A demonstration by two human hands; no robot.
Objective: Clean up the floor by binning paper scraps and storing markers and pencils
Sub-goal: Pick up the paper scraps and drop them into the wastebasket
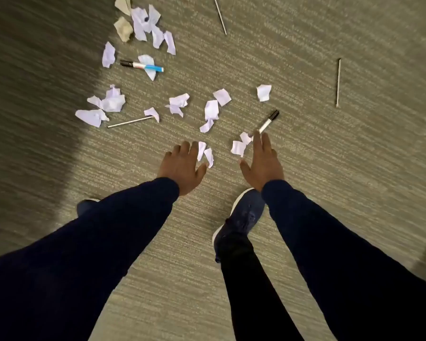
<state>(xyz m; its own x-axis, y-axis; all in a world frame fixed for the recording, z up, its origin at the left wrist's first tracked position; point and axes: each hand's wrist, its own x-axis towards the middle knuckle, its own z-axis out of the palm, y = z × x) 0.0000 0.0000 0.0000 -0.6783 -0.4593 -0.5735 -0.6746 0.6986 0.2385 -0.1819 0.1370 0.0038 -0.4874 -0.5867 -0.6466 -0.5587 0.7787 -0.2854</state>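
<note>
Crumpled white paper scraps (210, 113) lie scattered over the grey-green carpet (305, 148), thickest toward eleven o'clock, where a heap (146, 27) includes two tan pieces (124, 28). The nearest scraps sit in front of the hands: a small pair (205, 153) just beside the left hand's fingertips, and another pair (240, 145) just off the right hand's fingers toward ten o'clock. A black-capped marker (268, 121) lies tilted toward one o'clock, its near end hidden at the right hand's fingertips; whether they touch it cannot be told. A second marker with a black cap and blue end (141, 66) rests across a scrap at eleven o'clock. Thin pencils lie around: one (130, 121) at ten o'clock touching a scrap, one (220, 15) near twelve o'clock, one (338, 82) well apart at two o'clock. The left hand (182, 166) is spread, fingers apart, holding nothing; the right hand (262, 163) is flat with fingers extended, also gripping nothing visible. Both arms wear dark navy sleeves (96, 237). A blue sneaker (239, 217) stands below the right hand.
</note>
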